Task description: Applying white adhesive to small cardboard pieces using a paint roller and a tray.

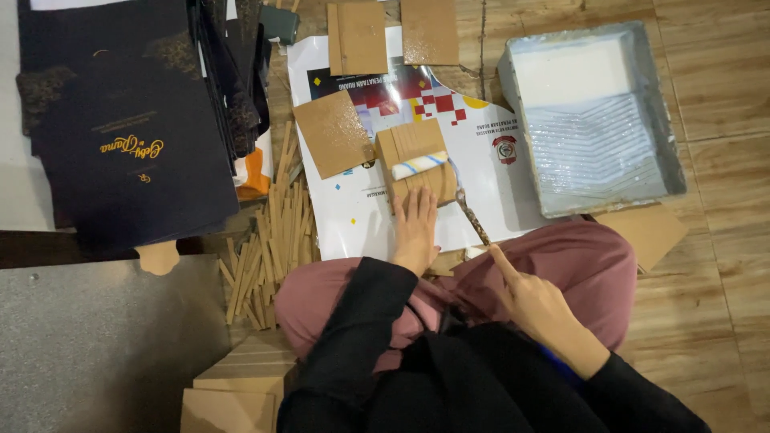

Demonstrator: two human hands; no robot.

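My left hand lies flat, fingers together, on the near edge of a brown cardboard piece that rests on a printed white sheet. A small paint roller lies across that cardboard, its thin handle trailing toward me. My right hand hovers over my lap on the right, index finger stretched out toward the handle's end, holding nothing.
A grey paint tray with white glue sits at the right. More cardboard squares lie on the sheet's far side. A pile of thin cardboard strips lies left of my knee, dark printed covers stacked at far left.
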